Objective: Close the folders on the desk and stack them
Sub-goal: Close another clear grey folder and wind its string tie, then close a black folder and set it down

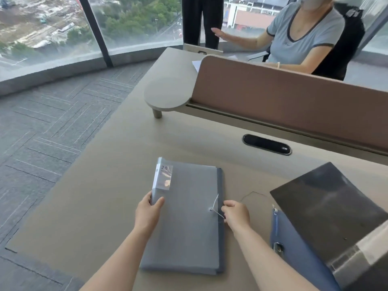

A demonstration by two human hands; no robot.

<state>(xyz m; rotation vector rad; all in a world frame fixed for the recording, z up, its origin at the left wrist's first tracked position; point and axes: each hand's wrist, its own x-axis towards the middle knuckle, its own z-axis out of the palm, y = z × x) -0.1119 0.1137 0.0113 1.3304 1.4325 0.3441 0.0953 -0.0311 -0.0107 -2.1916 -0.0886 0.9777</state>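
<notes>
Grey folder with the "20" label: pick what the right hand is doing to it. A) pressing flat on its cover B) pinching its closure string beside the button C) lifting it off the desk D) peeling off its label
B: the right hand pinches the thin string running from the button on the grey folder, which lies flat on the desk while the left hand grips its left edge.

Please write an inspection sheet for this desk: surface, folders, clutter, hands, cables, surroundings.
Surface: beige desk, brown divider panel behind.
Job's things: grey folder flat, closed; blue folder at right, under an open dark folder.
Clutter: nothing seen.
Hands: left hand grips the grey folder's edge; right hand pinches its elastic cord.
Cables: none; black cable port only.
Surroundings: windows, carpet, seated person opposite.
</notes>
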